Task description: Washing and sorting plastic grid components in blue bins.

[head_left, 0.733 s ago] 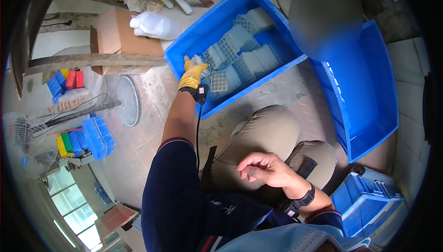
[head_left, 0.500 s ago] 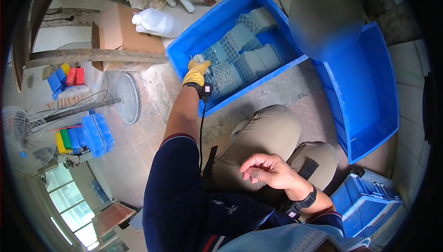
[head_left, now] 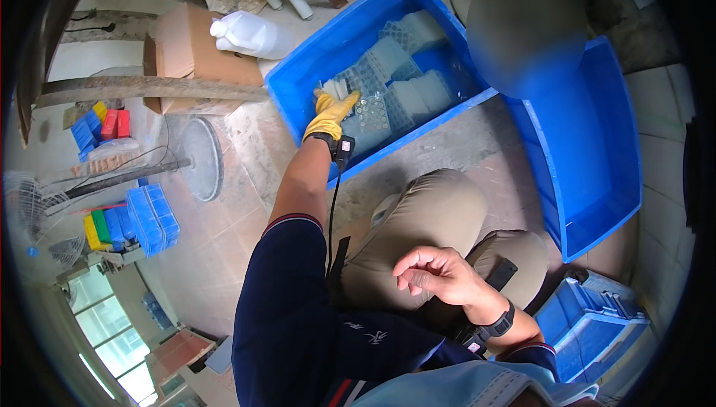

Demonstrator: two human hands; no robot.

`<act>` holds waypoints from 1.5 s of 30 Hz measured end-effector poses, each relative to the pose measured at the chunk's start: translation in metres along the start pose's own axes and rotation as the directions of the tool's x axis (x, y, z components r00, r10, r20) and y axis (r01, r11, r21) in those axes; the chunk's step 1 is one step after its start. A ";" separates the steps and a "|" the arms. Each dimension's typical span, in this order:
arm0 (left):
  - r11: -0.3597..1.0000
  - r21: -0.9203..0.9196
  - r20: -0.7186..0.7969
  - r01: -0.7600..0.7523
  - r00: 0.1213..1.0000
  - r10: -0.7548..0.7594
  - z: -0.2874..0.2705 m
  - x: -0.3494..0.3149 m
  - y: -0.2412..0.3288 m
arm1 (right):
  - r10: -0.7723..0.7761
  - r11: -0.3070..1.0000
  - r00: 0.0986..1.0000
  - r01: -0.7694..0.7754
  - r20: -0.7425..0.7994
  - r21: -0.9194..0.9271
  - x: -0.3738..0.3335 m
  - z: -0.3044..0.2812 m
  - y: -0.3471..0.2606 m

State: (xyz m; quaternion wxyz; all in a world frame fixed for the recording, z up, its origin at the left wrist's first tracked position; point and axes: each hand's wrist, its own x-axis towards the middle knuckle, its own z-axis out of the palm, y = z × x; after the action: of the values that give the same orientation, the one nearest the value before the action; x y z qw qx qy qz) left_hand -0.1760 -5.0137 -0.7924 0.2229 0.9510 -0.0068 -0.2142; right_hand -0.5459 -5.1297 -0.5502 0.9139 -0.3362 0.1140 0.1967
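Note:
My left hand [head_left: 330, 112], in a yellow glove, reaches into a big blue tub [head_left: 298, 105] of water. Its fingers close on the pale edge of a clear plastic tray [head_left: 365, 112] lying in the tub. Several more clear trays [head_left: 418, 94] float or lie beside it. A black band with a cable sits on that wrist. My right hand [head_left: 436, 273] is bare, with a black watch at the wrist. It hovers over my lap with loosely bent fingers and holds nothing.
Another person's head [head_left: 526, 26] leans over a second blue tub [head_left: 597, 146] on the right. Blue crates [head_left: 597, 325] sit lower right. A cardboard box [head_left: 186, 49], a white jug [head_left: 250, 34], a fan base [head_left: 198, 157] and stacked coloured bins [head_left: 149, 217] stand on the left.
My left hand has moved from the tub's near rim farther into the tub, onto the trays. The right hand has stayed over my lap.

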 end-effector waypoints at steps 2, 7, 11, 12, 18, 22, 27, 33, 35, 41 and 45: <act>0.998 -0.049 -0.065 0.026 0.997 -0.029 -0.007 0.002 -0.002 | 0.006 1.000 0.999 -0.006 -0.048 -0.016 0.001 -0.002 0.002; 0.991 0.125 -0.068 0.051 0.997 -0.043 -0.023 0.020 0.003 | -0.033 0.999 0.995 0.033 -0.095 -0.001 -0.003 0.000 -0.001; 0.976 0.215 0.147 0.036 0.987 -0.069 -0.025 0.019 0.008 | -0.036 0.999 0.991 0.035 -0.128 -0.011 -0.001 -0.007 0.000; 0.976 0.215 0.136 0.038 0.988 -0.068 -0.025 0.020 0.005 | -0.040 0.999 0.992 0.039 -0.119 -0.014 -0.001 -0.005 -0.001; 0.949 0.311 0.102 -0.059 0.994 0.029 -0.017 0.024 0.003 | -0.046 0.999 0.988 0.047 -0.145 0.006 -0.003 -0.005 0.000; 0.994 -0.062 -0.001 0.094 0.996 -0.094 -0.008 0.007 0.006 | -0.093 0.995 0.974 0.100 -0.209 0.025 -0.013 -0.008 0.001; 0.994 -0.092 -0.105 0.051 0.993 -0.061 -0.031 0.006 -0.006 | -0.162 0.982 0.977 0.174 -0.138 0.076 -0.019 0.000 -0.003; 0.840 -0.501 0.041 -0.207 0.964 0.262 -0.084 -0.025 0.033 | -0.161 0.986 0.978 0.165 -0.133 0.015 -0.014 -0.011 -0.004; 0.801 -0.521 0.040 -0.295 0.929 0.368 -0.100 -0.043 0.051 | -0.178 0.983 0.977 0.181 -0.120 0.012 -0.011 -0.013 -0.004; 0.580 -0.711 -0.089 -0.398 0.869 0.487 -0.108 -0.086 0.100 | -0.189 0.981 0.973 0.192 -0.133 0.008 -0.006 -0.019 -0.006; 0.542 -0.726 -0.090 -0.424 0.840 0.536 -0.103 -0.098 0.123 | -0.180 0.983 0.973 0.183 -0.144 0.013 -0.008 -0.020 -0.009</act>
State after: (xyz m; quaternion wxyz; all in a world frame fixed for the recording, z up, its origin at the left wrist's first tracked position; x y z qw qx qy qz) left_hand -0.2120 -5.0706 -0.6166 0.6262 0.7278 -0.1985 -0.1970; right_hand -0.5511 -5.1517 -0.5571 0.9220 -0.3462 0.1504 0.0863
